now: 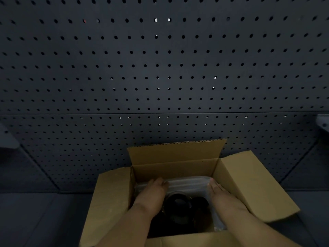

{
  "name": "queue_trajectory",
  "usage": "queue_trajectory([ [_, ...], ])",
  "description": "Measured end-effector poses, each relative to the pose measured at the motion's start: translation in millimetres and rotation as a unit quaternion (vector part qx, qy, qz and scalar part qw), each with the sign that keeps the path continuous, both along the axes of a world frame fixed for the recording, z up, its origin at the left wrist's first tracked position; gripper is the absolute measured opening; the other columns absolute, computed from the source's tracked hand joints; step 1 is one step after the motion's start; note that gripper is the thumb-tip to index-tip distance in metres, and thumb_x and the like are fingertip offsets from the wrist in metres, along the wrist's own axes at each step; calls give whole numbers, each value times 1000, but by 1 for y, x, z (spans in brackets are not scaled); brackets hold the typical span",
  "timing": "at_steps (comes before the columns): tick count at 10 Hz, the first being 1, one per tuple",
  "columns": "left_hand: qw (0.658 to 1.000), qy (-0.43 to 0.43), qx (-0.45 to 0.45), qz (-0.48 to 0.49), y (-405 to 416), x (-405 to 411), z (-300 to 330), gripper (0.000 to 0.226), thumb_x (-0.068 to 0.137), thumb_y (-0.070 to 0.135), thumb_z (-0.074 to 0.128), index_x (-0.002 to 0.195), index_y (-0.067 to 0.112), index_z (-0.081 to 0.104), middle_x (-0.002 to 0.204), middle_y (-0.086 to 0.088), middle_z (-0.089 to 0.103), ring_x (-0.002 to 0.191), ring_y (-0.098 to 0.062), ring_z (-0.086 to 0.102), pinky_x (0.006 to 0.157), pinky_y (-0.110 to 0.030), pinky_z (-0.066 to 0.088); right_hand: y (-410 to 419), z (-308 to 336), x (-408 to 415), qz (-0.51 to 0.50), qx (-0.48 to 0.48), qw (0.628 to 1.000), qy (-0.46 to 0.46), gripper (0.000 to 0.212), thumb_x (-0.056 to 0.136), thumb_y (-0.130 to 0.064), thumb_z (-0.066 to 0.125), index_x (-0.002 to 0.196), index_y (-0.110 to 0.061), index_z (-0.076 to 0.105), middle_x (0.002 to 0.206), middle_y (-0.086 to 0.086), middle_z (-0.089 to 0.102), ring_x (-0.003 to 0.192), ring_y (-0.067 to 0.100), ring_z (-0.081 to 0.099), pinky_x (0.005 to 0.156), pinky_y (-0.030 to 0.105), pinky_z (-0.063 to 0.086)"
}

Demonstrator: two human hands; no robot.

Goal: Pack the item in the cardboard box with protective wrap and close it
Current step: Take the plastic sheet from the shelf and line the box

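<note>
A: Box (179,168) status?

B: Cardboard, open, all flaps up or splayed. Sits near centre, on a dark surface, w/ a dark pegboard wall (160,68) right behind it. Far flap stands upright, left and right flaps lean outward.

A: Item?

B: Inside the box, low down, btwn the two hands. Dark round thing (179,205), maybe two rounded parts side by side; too dim to say what it is.

A: Wrap?

B: Clear bubble wrap (187,183) lies along the far inner side of the box and down the right inner wall, beside the item.

A: Hands?

B: Both reach into the box, well apart. Left hand (153,191) rests flat on the wrap at the left, fingers straight, pointing far. Right hand (220,193) lies flat against the wrap at the right wall, fingers straight too. Neither grips anything.
</note>
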State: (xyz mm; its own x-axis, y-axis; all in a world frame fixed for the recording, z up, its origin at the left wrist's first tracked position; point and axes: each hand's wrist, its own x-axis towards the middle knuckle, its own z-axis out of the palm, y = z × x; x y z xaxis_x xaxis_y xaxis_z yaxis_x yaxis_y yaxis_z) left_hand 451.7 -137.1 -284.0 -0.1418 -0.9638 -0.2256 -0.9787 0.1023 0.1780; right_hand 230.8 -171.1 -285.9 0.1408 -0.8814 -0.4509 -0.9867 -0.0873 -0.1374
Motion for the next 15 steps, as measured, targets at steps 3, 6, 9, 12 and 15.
queue_trajectory([
  [3,1000,-20,8,-7,0,-2,1,60,95,-2,36,150,13,17,151,-13,23,135,-32,28,111,-35,28,6,5,2,43,-22,998,46,62,101,-1,27,150,-1,-10,159,8,-19,149,20,-8,122,30,6],
  [6,999,-36,22,-8,-1,-3,5,63,92,-4,38,150,14,18,152,-13,24,137,-32,28,113,-35,27,1,-5,-1,50,-26,998,18,57,102,-3,22,151,-4,-8,161,6,-11,150,19,-2,121,26,4],
  [9,998,-46,31,-16,-3,-3,15,65,89,-9,40,148,12,23,149,-15,28,134,-33,33,111,-38,32,3,6,5,62,-7,993,105,71,99,-7,34,150,-4,-15,161,9,-6,149,22,7,122,33,11],
  [12,995,-95,-9,-12,5,-2,30,52,91,3,45,141,14,35,135,-13,44,122,-33,44,99,-43,44,5,19,10,56,-23,996,67,60,100,-14,37,152,-8,8,158,8,16,143,25,26,117,38,27],
  [15,973,-119,-197,28,35,-17,59,24,96,21,40,111,14,57,114,-6,59,104,-25,54,85,-34,42,34,67,7,75,-197,977,32,39,83,-11,58,122,-15,51,125,4,51,119,22,46,93,31,47],
])
